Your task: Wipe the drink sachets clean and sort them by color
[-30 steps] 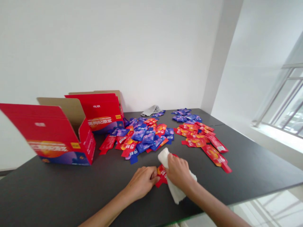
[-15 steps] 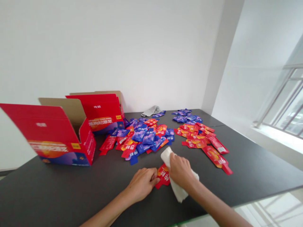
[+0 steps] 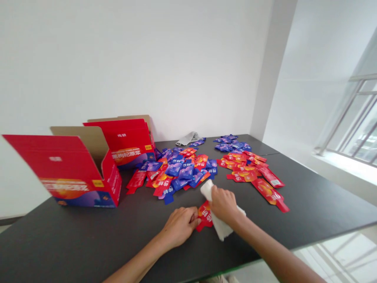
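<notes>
White cloth gripped in my curled right hand lies slightly farther right than a second ago, leaving more of the red sachet bare, its left edge pinched by my left hand on the near black tabletop.

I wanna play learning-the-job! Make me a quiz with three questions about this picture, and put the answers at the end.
1. What is the right hand holding?
2. True or false: the red box nearest the person is closed.
3. What is the main colour of the packet that the left hand touches? A) green B) blue C) red

Key: 1. A white cloth. 2. False; that red box stands open. 3. C.
</notes>
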Motion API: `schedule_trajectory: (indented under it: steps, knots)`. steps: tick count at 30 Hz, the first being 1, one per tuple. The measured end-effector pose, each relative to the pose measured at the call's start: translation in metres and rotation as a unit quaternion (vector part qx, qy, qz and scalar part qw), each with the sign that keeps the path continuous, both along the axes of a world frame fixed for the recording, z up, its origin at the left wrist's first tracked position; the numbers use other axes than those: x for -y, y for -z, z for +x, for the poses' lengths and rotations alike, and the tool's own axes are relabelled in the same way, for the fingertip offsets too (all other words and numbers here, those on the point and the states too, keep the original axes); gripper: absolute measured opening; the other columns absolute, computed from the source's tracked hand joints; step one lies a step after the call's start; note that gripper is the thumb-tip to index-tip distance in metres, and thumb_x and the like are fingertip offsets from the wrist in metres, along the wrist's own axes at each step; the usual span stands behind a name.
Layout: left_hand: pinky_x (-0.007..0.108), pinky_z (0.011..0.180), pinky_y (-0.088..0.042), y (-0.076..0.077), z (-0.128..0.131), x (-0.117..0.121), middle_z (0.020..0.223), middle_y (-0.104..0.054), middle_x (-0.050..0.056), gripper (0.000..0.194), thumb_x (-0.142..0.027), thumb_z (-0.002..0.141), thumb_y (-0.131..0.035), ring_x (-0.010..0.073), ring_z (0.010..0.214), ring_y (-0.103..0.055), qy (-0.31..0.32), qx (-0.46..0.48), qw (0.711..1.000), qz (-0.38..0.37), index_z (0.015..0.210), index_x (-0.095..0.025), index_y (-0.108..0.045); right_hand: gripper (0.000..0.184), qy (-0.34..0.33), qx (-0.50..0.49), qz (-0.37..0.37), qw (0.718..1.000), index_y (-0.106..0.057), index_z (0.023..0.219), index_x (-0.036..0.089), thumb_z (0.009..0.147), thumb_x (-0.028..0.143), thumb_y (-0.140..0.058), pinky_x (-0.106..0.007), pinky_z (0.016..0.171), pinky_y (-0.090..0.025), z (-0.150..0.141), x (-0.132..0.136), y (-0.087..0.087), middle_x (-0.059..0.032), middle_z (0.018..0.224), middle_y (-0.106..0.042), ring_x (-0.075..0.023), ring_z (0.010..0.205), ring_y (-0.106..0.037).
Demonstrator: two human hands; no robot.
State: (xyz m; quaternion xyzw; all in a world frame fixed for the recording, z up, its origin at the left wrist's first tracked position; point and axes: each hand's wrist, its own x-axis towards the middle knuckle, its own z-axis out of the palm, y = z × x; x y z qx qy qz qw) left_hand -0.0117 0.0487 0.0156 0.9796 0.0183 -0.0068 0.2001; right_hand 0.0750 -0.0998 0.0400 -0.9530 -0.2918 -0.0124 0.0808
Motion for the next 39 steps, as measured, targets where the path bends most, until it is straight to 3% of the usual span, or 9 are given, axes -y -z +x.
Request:
schedule_trajectory:
  steps: [2,7,11,16,20,25,30,35,39]
  knots:
    - [0.025,0.059,-0.026,0.0,0.0,0.0,0.07,-0.062,-0.001,0.014,-0.031,0.085,-0.052,0.017,0.07,-0.057,0.004,0.008,1.0,-0.002,0.074,-0.022,-0.054,0.024,0.028,0.01,-0.001,1.0,-0.054,0.109,0.01,0.088,0.016,-0.042,-0.035,0.076,-0.044,0.001,0.003,0.001,-0.0183,0.099,-0.066,-0.0283,0.094,-0.064]
    - [0.026,0.058,-0.026,0.001,0.0,0.001,0.071,-0.062,0.001,0.016,-0.029,0.085,-0.051,0.0176,0.068,-0.057,-0.013,-0.004,1.0,0.012,0.071,-0.021,-0.053,0.027,-0.076,0.012,-0.001,0.997,-0.052,0.11,0.016,0.083,0.02,-0.052,-0.034,0.08,-0.044,-0.01,0.007,0.01,-0.0122,0.105,-0.065,-0.0265,0.097,-0.062]
    - [0.025,0.06,-0.027,0.001,0.0,0.001,0.072,-0.062,0.0,0.014,-0.033,0.085,-0.052,0.0174,0.072,-0.057,-0.003,0.006,1.0,0.006,0.075,-0.022,-0.054,0.025,0.001,0.028,-0.014,1.0,-0.051,0.11,0.01,0.087,0.015,-0.043,-0.037,0.078,-0.045,-0.007,0.009,0.007,-0.0168,0.1,-0.064,-0.0293,0.096,-0.063]
    - [0.027,0.058,-0.026,0.0,-0.002,0.002,0.071,-0.061,0.002,0.016,-0.028,0.085,-0.049,0.0183,0.069,-0.057,-0.017,-0.007,1.0,0.026,0.071,-0.021,-0.052,0.027,-0.095,0.018,-0.006,0.995,-0.053,0.11,0.015,0.083,0.016,-0.051,-0.035,0.081,-0.045,-0.014,0.01,0.01,-0.0133,0.105,-0.064,-0.0276,0.098,-0.062]
    - [0.026,0.058,-0.025,-0.002,-0.002,0.002,0.07,-0.061,-0.001,0.014,-0.03,0.086,-0.049,0.0167,0.068,-0.056,0.004,0.004,1.0,0.002,0.074,-0.022,-0.052,0.026,-0.01,0.025,-0.013,1.0,-0.052,0.111,0.01,0.086,0.012,-0.043,-0.038,0.079,-0.045,-0.009,0.013,0.007,-0.017,0.1,-0.064,-0.0293,0.095,-0.063]
    - [0.026,0.059,-0.025,0.001,-0.001,0.001,0.071,-0.061,0.001,0.017,-0.031,0.085,-0.05,0.0178,0.07,-0.057,-0.01,-0.001,1.0,0.009,0.072,-0.021,-0.052,0.027,-0.08,0.011,-0.008,0.997,-0.054,0.109,0.017,0.082,0.017,-0.052,-0.032,0.08,-0.044,-0.014,0.015,0.005,-0.0116,0.104,-0.064,-0.025,0.097,-0.062]
    - [0.025,0.058,-0.025,0.001,-0.001,0.001,0.072,-0.061,-0.001,0.014,-0.03,0.086,-0.049,0.0165,0.071,-0.056,0.001,0.006,1.0,0.003,0.076,-0.022,-0.053,0.027,0.01,0.019,-0.012,1.0,-0.052,0.109,0.011,0.084,0.009,-0.042,-0.036,0.079,-0.044,-0.008,0.017,0.008,-0.0169,0.1,-0.064,-0.0281,0.095,-0.063]
    - [0.025,0.057,-0.025,0.002,0.0,0.002,0.068,-0.061,0.0,0.019,-0.03,0.086,-0.049,0.0167,0.066,-0.056,-0.006,0.001,1.0,0.013,0.07,-0.021,-0.052,0.031,-0.097,0.009,0.01,0.995,-0.051,0.113,0.015,0.082,0.018,-0.051,-0.035,0.08,-0.045,-0.014,0.019,0.017,-0.0135,0.105,-0.064,-0.0279,0.097,-0.062]
    - [0.025,0.057,-0.025,0.003,0.0,0.002,0.068,-0.061,-0.002,0.015,-0.03,0.086,-0.05,0.0163,0.068,-0.057,0.001,0.02,1.0,0.006,0.074,-0.022,-0.053,0.027,-0.011,0.019,-0.007,1.0,-0.051,0.109,0.013,0.083,0.012,-0.045,-0.035,0.079,-0.045,-0.012,0.018,0.015,-0.0133,0.099,-0.065,-0.0277,0.095,-0.064]
